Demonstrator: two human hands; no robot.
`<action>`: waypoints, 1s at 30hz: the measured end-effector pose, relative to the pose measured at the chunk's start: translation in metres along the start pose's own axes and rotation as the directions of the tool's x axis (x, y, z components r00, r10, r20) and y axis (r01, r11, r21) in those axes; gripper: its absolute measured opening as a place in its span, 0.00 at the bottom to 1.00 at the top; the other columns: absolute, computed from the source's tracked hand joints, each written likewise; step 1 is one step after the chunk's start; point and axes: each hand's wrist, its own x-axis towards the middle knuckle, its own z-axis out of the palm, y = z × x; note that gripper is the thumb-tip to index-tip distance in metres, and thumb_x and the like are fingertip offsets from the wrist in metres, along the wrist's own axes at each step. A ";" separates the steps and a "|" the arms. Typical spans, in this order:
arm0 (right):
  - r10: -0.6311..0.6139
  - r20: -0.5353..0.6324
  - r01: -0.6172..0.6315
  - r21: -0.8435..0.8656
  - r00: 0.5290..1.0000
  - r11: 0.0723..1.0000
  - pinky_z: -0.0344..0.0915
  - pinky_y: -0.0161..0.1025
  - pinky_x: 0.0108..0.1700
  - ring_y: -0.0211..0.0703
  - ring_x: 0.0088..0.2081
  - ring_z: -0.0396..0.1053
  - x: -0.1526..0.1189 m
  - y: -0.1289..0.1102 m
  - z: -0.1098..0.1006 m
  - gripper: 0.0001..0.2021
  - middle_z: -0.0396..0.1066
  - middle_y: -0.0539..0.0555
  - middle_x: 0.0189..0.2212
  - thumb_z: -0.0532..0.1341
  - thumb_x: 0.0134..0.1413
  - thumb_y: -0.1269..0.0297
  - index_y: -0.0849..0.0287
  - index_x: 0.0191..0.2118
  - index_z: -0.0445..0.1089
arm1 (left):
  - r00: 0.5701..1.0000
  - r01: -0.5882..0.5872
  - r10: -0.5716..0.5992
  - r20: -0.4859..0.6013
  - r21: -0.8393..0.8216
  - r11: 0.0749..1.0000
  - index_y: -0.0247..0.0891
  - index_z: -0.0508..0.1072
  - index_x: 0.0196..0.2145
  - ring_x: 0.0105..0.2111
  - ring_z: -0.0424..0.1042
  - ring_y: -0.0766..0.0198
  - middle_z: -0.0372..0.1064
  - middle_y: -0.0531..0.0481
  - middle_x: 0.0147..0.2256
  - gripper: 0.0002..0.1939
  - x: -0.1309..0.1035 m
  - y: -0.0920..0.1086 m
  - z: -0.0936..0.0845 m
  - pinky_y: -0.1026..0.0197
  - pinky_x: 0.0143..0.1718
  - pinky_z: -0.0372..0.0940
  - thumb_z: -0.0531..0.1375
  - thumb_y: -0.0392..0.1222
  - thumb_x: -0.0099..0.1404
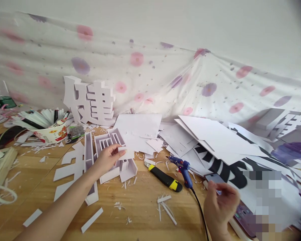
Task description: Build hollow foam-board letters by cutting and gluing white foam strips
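My left hand [110, 156] pinches a small white foam board piece [126, 153] above a white box-like character form [110, 144] with raised inner walls. My right hand [222, 201] is raised at the lower right, its fingers curled together; what they hold, if anything, cannot be made out. Behind it a phone [243, 214] lies partly covered. Between the hands lie a black and yellow utility knife [164, 177] and a blue glue gun [182, 167] with a black cord. Flat white cut-out pieces [75, 164] lie left of the form.
A finished white character [90, 100] stands against the flowered curtain [140, 77]. A paper bowl [51, 132] of white strips is at the left. White sheets [218, 137] and black-printed paper [210, 160] pile up at the right. Foam scraps [167, 209] litter the wooden table [135, 214].
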 end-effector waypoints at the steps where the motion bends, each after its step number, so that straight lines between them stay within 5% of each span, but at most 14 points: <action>1: 0.063 -0.018 -0.063 -0.017 0.998 0.998 0.60 0.41 0.39 0.41 0.32 0.60 0.002 0.009 0.000 0.16 0.58 0.50 0.31 0.60 0.48 0.52 0.58 0.37 0.61 | 1.000 0.004 -0.004 0.006 -0.011 1.000 0.37 0.70 0.32 0.14 0.55 0.73 0.54 0.61 0.17 0.22 0.000 0.000 0.001 0.67 0.16 0.53 0.63 0.57 0.47; 4: 0.186 0.255 -0.156 -0.132 0.949 0.979 0.61 0.48 0.45 0.48 0.39 0.63 0.008 0.035 0.008 0.31 0.61 0.57 0.40 0.62 0.41 0.45 0.61 0.47 0.60 | 0.999 0.001 0.000 0.032 -0.021 1.000 0.37 0.70 0.31 0.15 0.58 0.72 0.55 0.60 0.18 0.22 0.001 0.000 0.001 0.67 0.18 0.56 0.63 0.58 0.46; 7: 0.283 0.537 -0.189 -0.224 0.795 0.956 0.61 0.50 0.47 0.52 0.41 0.65 0.008 0.055 0.024 0.35 0.65 0.59 0.39 0.62 0.36 0.42 0.63 0.47 0.63 | 0.998 0.012 -0.009 0.062 -0.047 0.999 0.37 0.71 0.28 0.16 0.58 0.71 0.57 0.60 0.17 0.21 0.000 -0.003 -0.001 0.67 0.18 0.57 0.65 0.58 0.44; 11: 0.327 0.629 -0.143 -0.326 0.705 0.935 0.64 0.49 0.43 0.53 0.38 0.67 0.007 0.060 0.040 0.30 0.68 0.59 0.34 0.60 0.35 0.40 0.63 0.38 0.68 | 1.000 0.021 -0.019 0.024 -0.073 0.997 0.37 0.70 0.24 0.15 0.56 0.73 0.56 0.60 0.17 0.22 0.000 -0.007 -0.004 0.68 0.18 0.54 0.66 0.59 0.42; 16: 0.263 0.755 0.015 -0.339 0.600 0.941 0.64 0.43 0.33 0.50 0.30 0.68 0.013 0.034 0.041 0.21 0.70 0.54 0.26 0.56 0.43 0.42 0.57 0.24 0.67 | 0.995 0.013 -0.024 -0.094 -0.113 0.993 0.37 0.69 0.24 0.16 0.55 0.73 0.55 0.61 0.17 0.21 0.002 -0.012 -0.008 0.68 0.19 0.54 0.64 0.59 0.45; 21: 0.189 0.685 -0.019 -0.248 0.704 0.969 0.62 0.39 0.28 0.49 0.28 0.68 0.017 -0.002 0.036 0.17 0.70 0.53 0.23 0.57 0.47 0.48 0.56 0.34 0.70 | 0.981 0.030 -0.062 -0.183 -0.170 0.985 0.37 0.65 0.19 0.17 0.53 0.73 0.51 0.61 0.17 0.24 0.003 -0.017 -0.008 0.69 0.17 0.53 0.65 0.61 0.42; 23: 0.176 0.713 -0.133 -0.116 0.679 0.984 0.64 0.39 0.30 0.49 0.29 0.68 0.013 -0.018 0.036 0.20 0.71 0.54 0.24 0.58 0.47 0.47 0.59 0.36 0.71 | 0.976 0.039 -0.078 -0.201 -0.191 0.981 0.37 0.64 0.19 0.17 0.51 0.73 0.49 0.61 0.16 0.24 0.002 -0.018 -0.008 0.70 0.16 0.51 0.65 0.61 0.41; 25: 0.151 0.825 -0.284 0.012 0.544 0.959 0.64 0.39 0.30 0.46 0.28 0.67 0.005 -0.033 0.038 0.22 0.69 0.53 0.23 0.57 0.47 0.45 0.60 0.36 0.71 | 0.972 0.043 -0.090 -0.216 -0.217 0.975 0.37 0.64 0.19 0.16 0.50 0.74 0.49 0.61 0.16 0.25 0.001 -0.018 -0.007 0.70 0.15 0.50 0.65 0.61 0.41; 30: 0.112 0.991 -0.449 -0.069 0.071 0.891 0.59 0.33 0.25 0.37 0.23 0.60 -0.020 -0.066 0.046 0.21 0.62 0.48 0.21 0.60 0.47 0.46 0.60 0.37 0.70 | 0.962 0.034 -0.108 -0.250 -0.283 0.958 0.37 0.64 0.19 0.16 0.52 0.74 0.53 0.60 0.16 0.25 0.000 -0.019 -0.009 0.70 0.14 0.50 0.65 0.62 0.42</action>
